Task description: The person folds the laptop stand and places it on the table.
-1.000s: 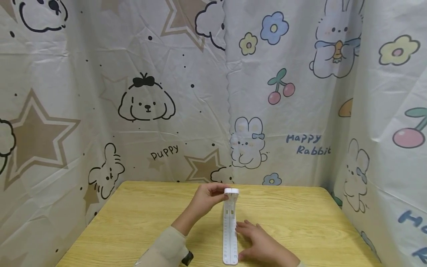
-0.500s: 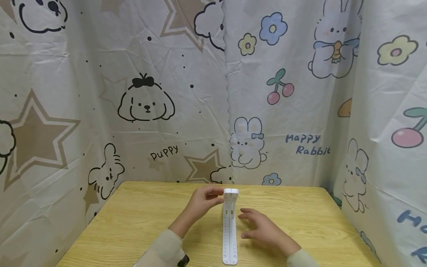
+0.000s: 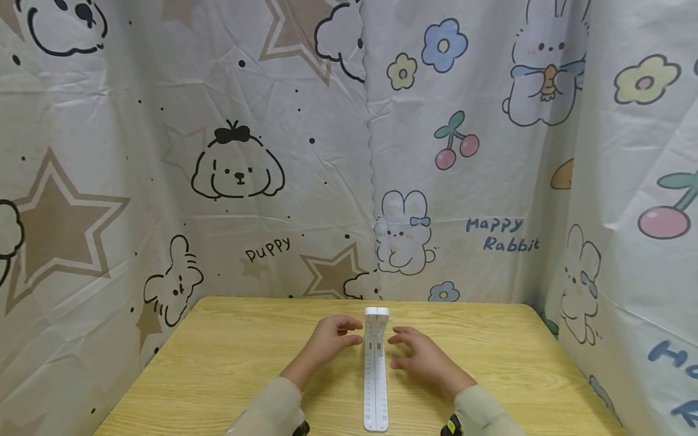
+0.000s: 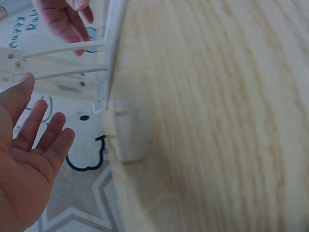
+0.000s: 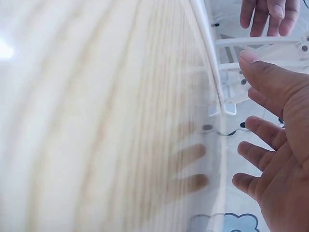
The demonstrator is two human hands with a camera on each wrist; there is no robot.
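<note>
A white plastic stand rises from a long narrow base, which points toward the person on the wooden table. Its raised part, with a rounded top, is at the far end; a seam runs down the middle. To its left, the left hand hovers with fingers spread and thumb apart, holding nothing. The right hand mirrors it on the other side, fingertips close to the upright and also holding nothing. In the left wrist view, thin white struts of the stand pass between the two hands.
Under the stand lies a light wood-grain table with rounded far corners. Printed cloth with puppies, rabbits and stars hangs behind it and along both sides. Beige sleeves cover the forearms, with a dark band at each wrist.
The left hand has let go of the stand's top and drawn slightly down and left. The right hand has left the base and moved up beside the upright. The stand stays in place.
</note>
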